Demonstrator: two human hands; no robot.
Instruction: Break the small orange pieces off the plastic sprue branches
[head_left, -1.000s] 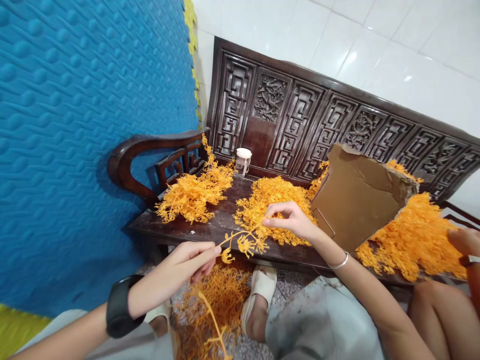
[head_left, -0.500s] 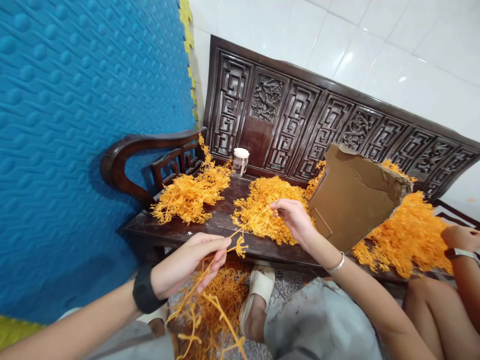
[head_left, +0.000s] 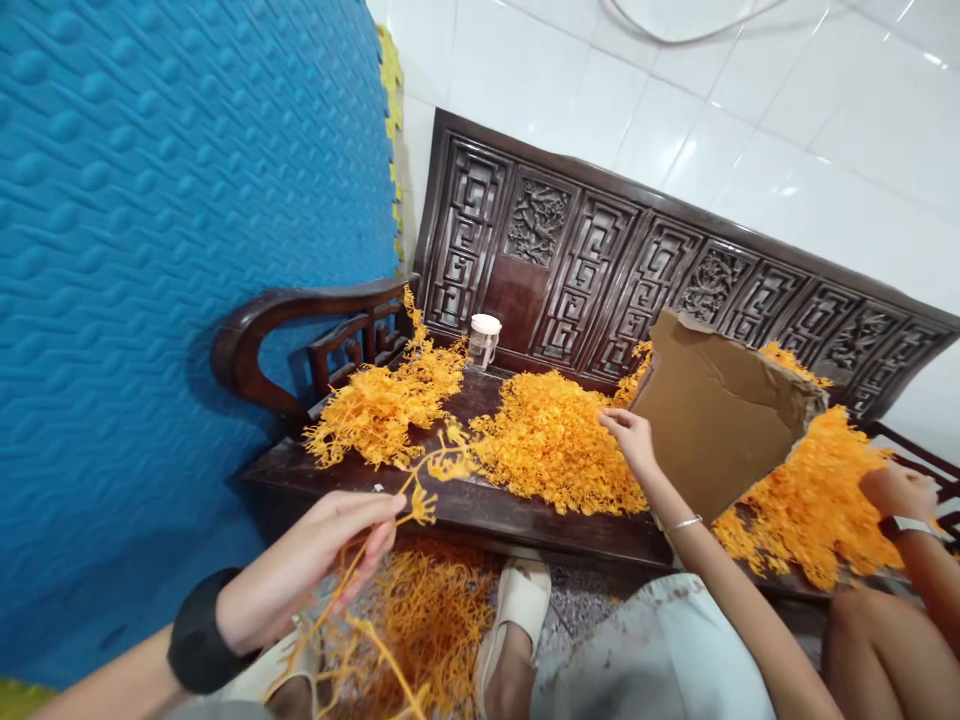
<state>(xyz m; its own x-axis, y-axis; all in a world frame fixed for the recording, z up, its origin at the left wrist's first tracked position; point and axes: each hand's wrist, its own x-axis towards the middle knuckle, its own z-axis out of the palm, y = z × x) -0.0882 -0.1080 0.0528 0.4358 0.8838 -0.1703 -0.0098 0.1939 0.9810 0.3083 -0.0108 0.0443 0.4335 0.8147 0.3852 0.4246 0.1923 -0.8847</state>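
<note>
My left hand [head_left: 341, 545], with a black band at the wrist, pinches a thin branching orange stem [head_left: 422, 507] between thumb and fingers. Small forked tips fan out from the stem past my fingertips, and its longer strands trail down below the hand. Over the right part of the middle heap of orange pieces [head_left: 555, 430] is my right hand [head_left: 632, 437], wearing a silver bracelet. Its thumb and fingertips are pressed together. Anything between them is too small to make out. A second orange heap [head_left: 371, 405], of stringy branched pieces, lies on the bench at the left.
The dark carved wooden bench [head_left: 517, 525] carries a lidded clear jug [head_left: 484, 342], a torn cardboard piece [head_left: 724, 400] and another orange heap [head_left: 832, 500]. Another person's hand [head_left: 900, 490] is beside that heap. Orange stems [head_left: 435, 610] cover the floor between my feet. Blue matting [head_left: 150, 250] stands left.
My right hand has moved right, away from the stem and over the middle heap. My left hand has drawn down and left, still holding the stem, whose tip now curves freely.
</note>
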